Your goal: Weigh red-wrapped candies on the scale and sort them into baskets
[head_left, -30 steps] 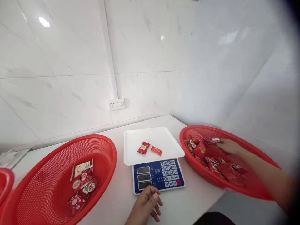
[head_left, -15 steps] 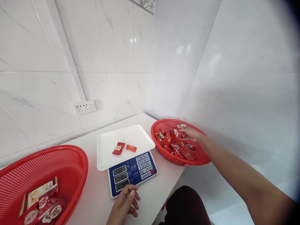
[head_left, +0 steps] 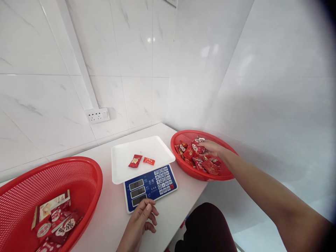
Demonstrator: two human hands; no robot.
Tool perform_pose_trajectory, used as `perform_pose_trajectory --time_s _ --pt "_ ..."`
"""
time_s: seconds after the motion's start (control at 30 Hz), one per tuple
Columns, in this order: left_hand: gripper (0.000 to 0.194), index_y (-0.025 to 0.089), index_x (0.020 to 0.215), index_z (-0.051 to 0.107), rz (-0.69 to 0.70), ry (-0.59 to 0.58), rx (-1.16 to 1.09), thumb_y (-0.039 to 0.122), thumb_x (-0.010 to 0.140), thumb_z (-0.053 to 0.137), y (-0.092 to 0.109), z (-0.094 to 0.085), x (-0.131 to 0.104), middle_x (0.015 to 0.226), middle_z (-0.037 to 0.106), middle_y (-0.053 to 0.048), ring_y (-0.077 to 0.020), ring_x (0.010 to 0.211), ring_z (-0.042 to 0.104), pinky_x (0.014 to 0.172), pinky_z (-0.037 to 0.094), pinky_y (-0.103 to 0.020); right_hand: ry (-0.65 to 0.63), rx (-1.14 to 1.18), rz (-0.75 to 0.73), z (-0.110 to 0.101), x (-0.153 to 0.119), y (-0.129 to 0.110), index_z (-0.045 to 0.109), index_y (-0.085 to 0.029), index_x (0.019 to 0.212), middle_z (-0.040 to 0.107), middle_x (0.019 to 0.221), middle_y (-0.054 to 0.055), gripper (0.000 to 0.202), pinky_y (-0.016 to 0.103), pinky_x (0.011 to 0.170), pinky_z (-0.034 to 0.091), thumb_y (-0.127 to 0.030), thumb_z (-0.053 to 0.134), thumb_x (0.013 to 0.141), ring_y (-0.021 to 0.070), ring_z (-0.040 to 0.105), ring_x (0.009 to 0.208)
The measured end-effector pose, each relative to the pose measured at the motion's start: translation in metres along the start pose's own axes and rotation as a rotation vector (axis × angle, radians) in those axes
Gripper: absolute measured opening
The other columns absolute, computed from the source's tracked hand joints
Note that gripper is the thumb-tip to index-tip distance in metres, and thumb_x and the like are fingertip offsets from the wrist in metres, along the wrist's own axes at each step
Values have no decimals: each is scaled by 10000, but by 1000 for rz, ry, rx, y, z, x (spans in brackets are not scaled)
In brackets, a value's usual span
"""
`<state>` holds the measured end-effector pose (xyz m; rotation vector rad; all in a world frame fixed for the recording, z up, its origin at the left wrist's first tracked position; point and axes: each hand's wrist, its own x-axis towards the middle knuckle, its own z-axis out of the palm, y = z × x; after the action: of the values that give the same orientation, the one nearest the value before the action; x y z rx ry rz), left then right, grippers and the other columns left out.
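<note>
My right hand (head_left: 210,147) reaches into the right red basket (head_left: 181,161), its fingers closed on a red candy packet (head_left: 198,148) with white lettering. Several other red wrapped candies (head_left: 210,167) lie loosely around it. The fingers' undersides are hidden. My left hand (head_left: 144,216) holds nothing; its fingers are loosely curled and apart, in front of the blue and white scale (head_left: 152,185). On the scale's white tray (head_left: 123,150) rest a dark red candy (head_left: 135,161) and a smaller orange-red candy (head_left: 149,161). The display digits are too faint to read.
A larger red basket (head_left: 90,175) stands at the left, with several red packets (head_left: 63,227) and a cream-coloured packet (head_left: 51,208) inside. The white table (head_left: 110,210) meets tiled walls in a corner. A wall socket (head_left: 98,115) sits above it. My knee (head_left: 210,227) is below the table edge.
The camera view has shifted slightly, so everything sits a little higher and further right. My right hand stays at the candy packets in the right basket; my left hand remains before the scale.
</note>
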<state>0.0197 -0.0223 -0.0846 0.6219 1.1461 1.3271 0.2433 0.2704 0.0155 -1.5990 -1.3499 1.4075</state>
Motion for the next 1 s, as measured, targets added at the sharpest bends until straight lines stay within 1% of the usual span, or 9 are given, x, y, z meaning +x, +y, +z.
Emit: perform_pose_trajectory --time_s 0.23,0.33,0.43,0.5,0.57,0.63,0.73,0.83,1.0 --pt "302 178 984 532 -41 -147 -150 438 857 447 -2 -7 -1 813 573 -41 -127 667 548 533 456 -221 -113 -137 -196 33 -45 -22 631 -164 827 653 750 33 104 258 652 526 -206 620 732 171 613 749" --pt "378 176 1095 500 -100 -229 -251 461 877 379 -2 -8 -2 925 598 -90 -172 757 596 546 505 -252 -344 -366 -543 63 -85 -19 662 -210 929 668 889 29 212 294 768 501 -187 517 777 191 606 891" --pt "484 222 1207 431 -160 -283 -397 543 865 311 1 -6 -5 1120 565 -127 -255 978 576 577 551 -322 -592 -544 -921 102 -128 7 640 -225 1035 630 1056 36 335 335 845 469 -115 442 788 178 582 948" --pt "514 239 1205 438 -199 -289 -504 583 848 302 4 -4 -6 1190 543 -118 -279 1041 554 601 564 -376 -631 -795 -1151 128 -149 35 633 -204 1051 592 1123 86 327 388 841 457 -118 459 788 218 549 981" --pt "498 217 1141 497 -247 -238 -584 581 840 341 5 -2 -5 1127 593 -106 -254 943 613 597 568 -378 -614 -993 -1275 151 -163 63 631 -157 1026 573 1122 137 277 418 781 470 -168 523 771 266 527 954" --pt "468 179 1039 559 -325 -137 -610 565 828 401 5 -2 -3 922 671 -86 -200 725 666 541 567 -330 -587 -1072 -1306 166 -169 85 618 -129 1008 571 1093 145 265 399 764 472 -163 553 753 261 511 923" --pt "456 154 922 599 -416 -10 -600 569 801 453 4 -2 1 632 669 -36 -152 483 636 411 538 -258 -535 -1035 -1283 174 -171 101 599 -135 1020 563 1087 133 274 381 791 456 -122 544 752 238 484 922" --pt "497 140 922 612 -399 0 -597 589 793 442 3 -1 1 616 668 -38 -149 468 634 363 522 -238 -539 -902 -1234 168 -171 99 587 -163 1045 559 1106 107 313 377 838 429 -89 516 749 223 462 939" --pt "529 108 949 612 -385 4 -525 587 786 454 0 1 -5 702 680 -61 -137 506 635 352 520 -219 -607 -695 -1031 158 -175 92 577 -187 996 553 1140 57 365 356 886 396 -43 516 666 210 442 1013"
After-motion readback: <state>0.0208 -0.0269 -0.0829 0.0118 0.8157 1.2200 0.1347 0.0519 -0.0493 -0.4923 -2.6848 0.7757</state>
